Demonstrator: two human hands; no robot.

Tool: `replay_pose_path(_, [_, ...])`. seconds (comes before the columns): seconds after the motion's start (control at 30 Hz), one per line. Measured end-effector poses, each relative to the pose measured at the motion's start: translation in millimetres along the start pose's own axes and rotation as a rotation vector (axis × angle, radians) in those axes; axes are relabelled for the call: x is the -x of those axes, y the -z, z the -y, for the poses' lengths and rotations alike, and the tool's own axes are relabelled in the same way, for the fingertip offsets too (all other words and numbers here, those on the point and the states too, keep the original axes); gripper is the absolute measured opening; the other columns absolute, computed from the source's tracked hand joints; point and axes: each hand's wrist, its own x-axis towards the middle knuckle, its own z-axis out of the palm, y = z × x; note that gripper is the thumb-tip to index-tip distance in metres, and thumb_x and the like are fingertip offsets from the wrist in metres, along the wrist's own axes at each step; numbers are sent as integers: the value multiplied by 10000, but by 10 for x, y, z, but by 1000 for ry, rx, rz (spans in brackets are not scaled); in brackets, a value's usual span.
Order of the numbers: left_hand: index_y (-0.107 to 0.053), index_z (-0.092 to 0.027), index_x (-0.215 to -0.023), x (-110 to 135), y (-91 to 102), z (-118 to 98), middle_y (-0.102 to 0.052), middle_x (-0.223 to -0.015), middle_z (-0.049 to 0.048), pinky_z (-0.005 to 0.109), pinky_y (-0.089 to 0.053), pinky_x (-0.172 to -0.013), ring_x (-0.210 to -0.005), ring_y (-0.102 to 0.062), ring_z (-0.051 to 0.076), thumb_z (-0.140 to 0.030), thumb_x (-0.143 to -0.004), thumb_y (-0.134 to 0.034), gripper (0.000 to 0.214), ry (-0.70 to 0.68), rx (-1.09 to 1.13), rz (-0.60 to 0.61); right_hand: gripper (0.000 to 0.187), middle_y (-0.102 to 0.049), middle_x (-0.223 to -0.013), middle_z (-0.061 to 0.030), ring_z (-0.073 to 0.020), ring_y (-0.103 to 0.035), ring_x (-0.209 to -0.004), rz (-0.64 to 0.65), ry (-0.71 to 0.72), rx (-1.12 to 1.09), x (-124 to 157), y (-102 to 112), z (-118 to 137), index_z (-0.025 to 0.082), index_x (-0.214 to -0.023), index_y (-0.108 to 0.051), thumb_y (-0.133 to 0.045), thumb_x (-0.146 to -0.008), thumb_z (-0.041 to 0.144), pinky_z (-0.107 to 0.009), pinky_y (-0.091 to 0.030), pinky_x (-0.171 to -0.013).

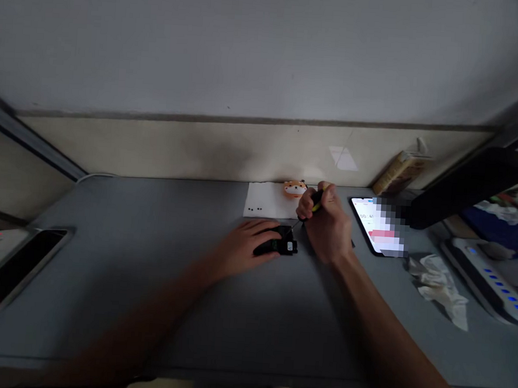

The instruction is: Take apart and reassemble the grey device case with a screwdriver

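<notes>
My left hand (242, 245) is closed around a small black device (286, 242), steadying it on the grey desk. A small pale label shows at the device's right end; its kind I cannot make out. My right hand (330, 222) grips a screwdriver (317, 200) with a black and yellow handle. Its thin shaft slants down to the left, and the tip meets the device's upper right part. Just behind lies a white sheet of paper (265, 197) with several tiny dark pieces, probably screws, on its left side. An orange and white animal-faced item (295, 188) sits on the sheet's right part.
Right of my right hand lies a lit phone (377, 227). Beyond it are crumpled tissue (440, 287), a power strip (490, 281) with blue lights, a dark upright object (470, 186) and a carton (403, 170). A black-topped white device (17, 270) stands at far left.
</notes>
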Motion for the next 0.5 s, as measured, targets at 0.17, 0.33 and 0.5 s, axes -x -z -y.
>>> replay_pose_path(0.17, [-685, -284, -1232, -3, 8, -16, -630, -1435, 60, 467, -466, -1130, -1329, -586, 260, -388, -985, -630, 273, 14, 7, 0, 373, -525, -792, 2, -158, -510, -659, -1, 1, 101, -15, 9, 15, 282, -876, -469, -608, -905, 627, -323, -479, -629])
replay_pose_path(0.33, [-671, -277, -1246, -2, 11, -21, -634, -1431, 61, 466, -463, -1131, -1327, -587, 251, -398, -999, -611, 282, 1, 6, 3, 392, -429, -714, 12, -157, -437, -606, 28, 29, 69, -14, -59, 29, 281, -870, -525, -512, -943, 666, -309, -444, -558])
replay_pose_path(0.5, [-674, -286, -1231, 1, -12, 1, -638, -1427, 53, 474, -470, -1122, -1323, -592, 258, -415, -991, -621, 277, 6, 7, -6, 394, -423, -757, 11, -140, -407, -606, 50, 53, 100, 41, -83, 40, 272, -813, -504, -567, -927, 643, -286, -426, -520])
